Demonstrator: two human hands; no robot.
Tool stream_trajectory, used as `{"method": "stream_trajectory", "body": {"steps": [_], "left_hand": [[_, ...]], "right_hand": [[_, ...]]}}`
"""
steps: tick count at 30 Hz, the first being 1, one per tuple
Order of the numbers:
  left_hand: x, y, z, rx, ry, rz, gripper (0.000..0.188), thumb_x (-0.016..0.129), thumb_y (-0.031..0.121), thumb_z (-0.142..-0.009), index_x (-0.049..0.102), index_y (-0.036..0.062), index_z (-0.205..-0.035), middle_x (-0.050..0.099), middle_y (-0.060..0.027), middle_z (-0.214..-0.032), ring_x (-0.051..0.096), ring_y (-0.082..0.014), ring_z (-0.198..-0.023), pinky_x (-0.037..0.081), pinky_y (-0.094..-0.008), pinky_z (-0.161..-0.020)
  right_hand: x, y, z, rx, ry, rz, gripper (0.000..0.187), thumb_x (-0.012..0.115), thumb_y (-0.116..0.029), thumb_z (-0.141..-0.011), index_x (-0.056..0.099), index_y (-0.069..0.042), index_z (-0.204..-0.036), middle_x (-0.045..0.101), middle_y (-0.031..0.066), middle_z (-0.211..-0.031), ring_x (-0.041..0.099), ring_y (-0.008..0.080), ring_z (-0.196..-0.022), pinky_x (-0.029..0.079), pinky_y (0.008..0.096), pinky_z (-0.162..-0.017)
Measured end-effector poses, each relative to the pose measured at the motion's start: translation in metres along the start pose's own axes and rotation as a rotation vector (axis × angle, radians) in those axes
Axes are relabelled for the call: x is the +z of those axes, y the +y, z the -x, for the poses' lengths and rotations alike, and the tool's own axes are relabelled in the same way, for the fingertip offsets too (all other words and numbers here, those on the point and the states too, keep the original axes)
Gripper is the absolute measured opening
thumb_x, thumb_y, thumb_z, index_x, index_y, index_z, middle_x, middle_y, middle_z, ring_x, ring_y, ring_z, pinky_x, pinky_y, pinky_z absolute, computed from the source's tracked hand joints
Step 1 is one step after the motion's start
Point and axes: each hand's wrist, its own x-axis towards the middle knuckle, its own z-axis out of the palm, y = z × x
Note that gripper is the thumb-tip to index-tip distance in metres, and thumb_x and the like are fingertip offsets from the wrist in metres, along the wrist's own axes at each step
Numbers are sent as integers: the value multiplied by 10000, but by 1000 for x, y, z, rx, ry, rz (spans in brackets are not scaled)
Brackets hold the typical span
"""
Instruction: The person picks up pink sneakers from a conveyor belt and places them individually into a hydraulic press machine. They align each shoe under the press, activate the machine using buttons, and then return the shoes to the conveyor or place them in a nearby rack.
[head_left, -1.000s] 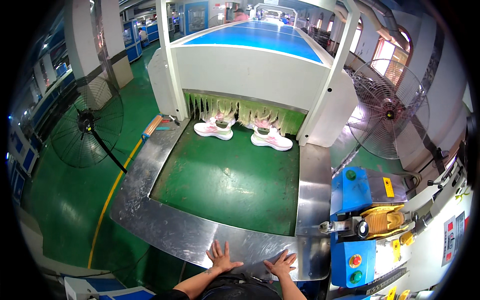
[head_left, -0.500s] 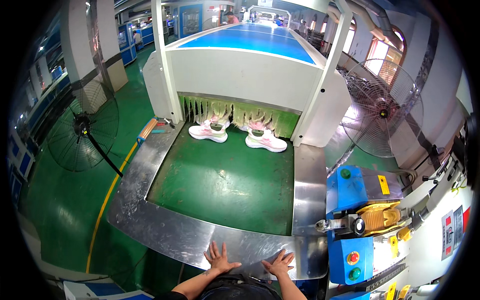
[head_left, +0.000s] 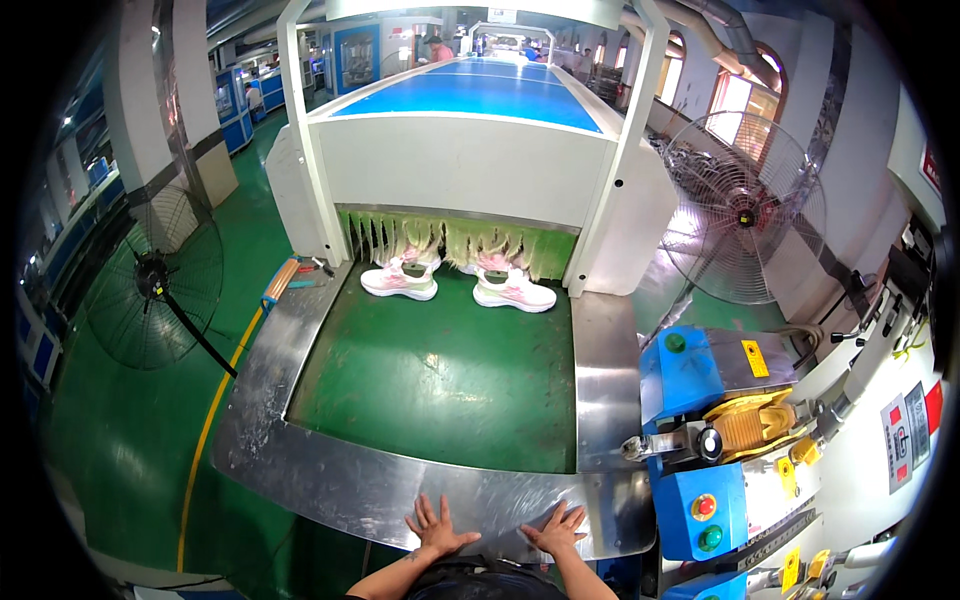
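We're resting L hand (head_left: 436,530) & R hand (head_left: 556,531) palms-down, fingers spread, gripping nothing, on the steel rim (head_left: 330,460) opp. the fringed curtain (head_left: 456,233). We're prob. doing best by having fingers clear of the green belt (head_left: 440,390) in front of the curtain. We're counting 2 white-pink running shoes (head_left: 515,294) just in front of it, more partly hidden under it (no. unclear), & 2 caged fans (head_left: 745,217), 1 each side of it.
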Motion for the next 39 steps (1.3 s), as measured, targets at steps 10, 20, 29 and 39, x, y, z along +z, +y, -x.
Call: {"method": "stream_trajectory", "body": {"steps": [10,20,29,39], "left_hand": [[-1,-1,1,1,-20,24,1325,610,816,-548,13,96,-1487,-152,-331,-1472,-204,-444,-1367,-136,-670,-997],[-5,3,2,3,-19,17,1336,602,824,-546,-13,100,-1486,-173,-325,-1470,-206,-447,-1366,-155,-662,-994],[-1,-2,1,8,-7,44,1343,589,840,-536,-16,110,-1488,-182,-309,-1476,-219,-438,-1366,-165,-659,-992],[-6,3,2,-8,-44,37,1345,579,845,-545,-25,99,-1486,-193,-312,-1472,-243,-435,-1358,-179,-653,-987]], "right_hand": [[-4,-3,5,-1,15,9,1275,618,-786,-601,24,-88,-1487,-54,313,-1492,-69,416,-1406,95,650,-1059],[-8,-5,5,10,-11,24,1269,602,-791,-613,8,-87,-1486,-59,319,-1489,-79,416,-1405,99,660,-1050],[-4,-3,4,-12,-10,8,1262,601,-791,-615,15,-90,-1487,-70,317,-1490,-79,418,-1405,100,664,-1047],[-6,-3,7,-15,0,-12,1263,586,-802,-616,26,-78,-1486,-58,316,-1492,-77,415,-1405,94,672,-1042]]}}
